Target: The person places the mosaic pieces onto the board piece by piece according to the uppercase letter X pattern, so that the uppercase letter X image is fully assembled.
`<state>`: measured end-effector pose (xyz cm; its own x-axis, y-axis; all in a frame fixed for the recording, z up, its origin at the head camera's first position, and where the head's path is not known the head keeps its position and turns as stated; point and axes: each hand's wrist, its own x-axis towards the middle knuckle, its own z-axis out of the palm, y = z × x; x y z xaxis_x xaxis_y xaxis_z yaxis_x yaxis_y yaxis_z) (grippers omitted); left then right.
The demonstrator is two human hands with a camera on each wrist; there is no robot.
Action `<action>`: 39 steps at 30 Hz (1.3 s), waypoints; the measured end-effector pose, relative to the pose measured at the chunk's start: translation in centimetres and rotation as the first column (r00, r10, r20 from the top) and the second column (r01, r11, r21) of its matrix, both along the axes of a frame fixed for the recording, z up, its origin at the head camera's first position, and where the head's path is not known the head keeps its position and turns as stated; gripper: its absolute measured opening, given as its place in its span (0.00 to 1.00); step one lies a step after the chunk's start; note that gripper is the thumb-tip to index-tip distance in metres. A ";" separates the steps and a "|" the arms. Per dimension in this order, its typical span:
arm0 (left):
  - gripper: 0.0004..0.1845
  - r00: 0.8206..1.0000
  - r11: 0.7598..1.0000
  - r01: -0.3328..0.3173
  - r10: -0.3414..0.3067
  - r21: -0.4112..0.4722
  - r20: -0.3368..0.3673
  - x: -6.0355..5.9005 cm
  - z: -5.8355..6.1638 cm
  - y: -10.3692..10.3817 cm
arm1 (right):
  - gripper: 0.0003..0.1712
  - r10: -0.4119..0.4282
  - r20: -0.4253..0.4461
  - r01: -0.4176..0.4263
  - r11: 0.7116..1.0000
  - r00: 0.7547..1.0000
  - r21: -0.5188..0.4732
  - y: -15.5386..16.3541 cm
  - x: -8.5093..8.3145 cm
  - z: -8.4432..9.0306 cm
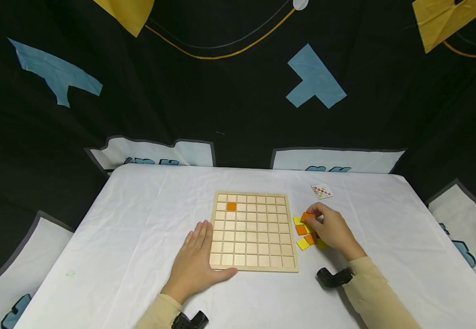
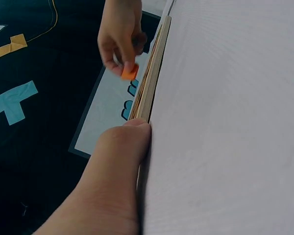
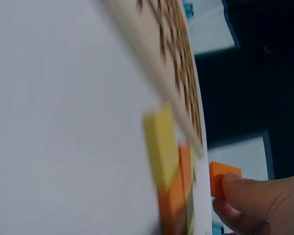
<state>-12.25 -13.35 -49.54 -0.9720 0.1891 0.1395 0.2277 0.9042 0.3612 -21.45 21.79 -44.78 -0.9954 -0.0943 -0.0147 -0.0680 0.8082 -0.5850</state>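
On the white table lies a square wooden grid board (image 1: 252,225), with one orange tile (image 1: 231,206) in a cell near its upper left. My left hand (image 1: 196,260) rests along the board's left side, fingers straight and together, thumb (image 2: 122,142) against the front edge. Thumb and fingers of my right hand (image 1: 329,227) pinch another orange tile (image 3: 218,179), which shows raised above the table in the right wrist view. Below that hand, beside the board's right edge, lie loose yellow tiles (image 1: 302,244) and orange tiles (image 1: 301,230), partly hidden by the fingers.
A small card with a coloured grid pattern (image 1: 322,191) lies beyond the right hand. White cloth (image 1: 131,237) covers the table, and a dark curtain (image 1: 238,100) hangs behind its far edge. Each wrist wears a black camera mount (image 1: 333,277).
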 end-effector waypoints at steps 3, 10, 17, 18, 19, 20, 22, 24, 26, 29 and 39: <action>0.71 1.000 1.000 0.001 -0.001 -0.003 0.002 0.0 0.0 0.0 | 0.08 0.040 -0.006 -0.041 0.997 0.999 -0.060 -2.1 -0.3 0.1; 0.71 1.000 1.000 0.003 -0.003 -0.007 0.000 -0.1 -0.1 0.0 | 0.06 0.140 -0.054 -0.146 0.979 0.989 -0.145 -7.6 -0.7 -0.1; 0.71 1.000 1.000 0.002 -0.002 -0.001 0.006 -0.1 0.0 0.2 | 0.05 0.198 -0.066 -0.206 0.966 0.978 -0.155 -12.1 -1.4 -0.8; 0.71 1.000 1.000 0.002 -0.002 0.003 0.005 -0.1 0.0 0.2 | 0.05 0.201 -0.067 -0.209 0.967 0.977 -0.148 -12.5 -1.5 -0.9; 0.71 1.000 1.000 0.003 -0.003 0.003 0.005 -0.1 0.0 0.2 | 0.05 0.207 -0.069 -0.215 0.966 0.976 -0.143 -12.8 -1.5 -1.0; 0.71 1.000 1.000 0.004 -0.004 0.002 0.004 -0.1 0.0 0.2 | 0.05 0.213 -0.075 -0.222 0.965 0.974 -0.139 -13.1 -1.6 -1.2; 0.71 1.000 1.000 0.004 -0.004 0.001 0.003 -0.1 0.0 0.2 | 0.05 0.218 -0.080 -0.227 0.966 0.973 -0.126 -13.5 -1.7 -1.3; 0.70 1.000 1.000 0.004 -0.004 -0.005 -0.003 -0.1 0.0 0.1 | 0.05 0.225 -0.092 -0.235 0.966 0.970 -0.111 -13.9 -1.8 -1.4; 0.70 1.000 1.000 0.003 -0.003 -0.008 -0.010 -0.1 0.0 0.0 | 0.05 0.231 -0.095 -0.240 0.966 0.968 -0.097 -14.2 -1.9 -1.4; 0.70 1.000 1.000 0.001 -0.001 -0.013 -0.020 -0.1 -0.1 0.0 | 0.06 0.246 -0.097 -0.253 0.965 0.964 -0.070 -14.6 -2.0 -1.4; 0.71 1.000 1.000 -0.001 0.001 -0.014 -0.015 -0.1 0.0 -0.1 | 0.05 0.272 -0.071 -0.270 0.962 0.960 0.029 -14.7 -1.5 -0.9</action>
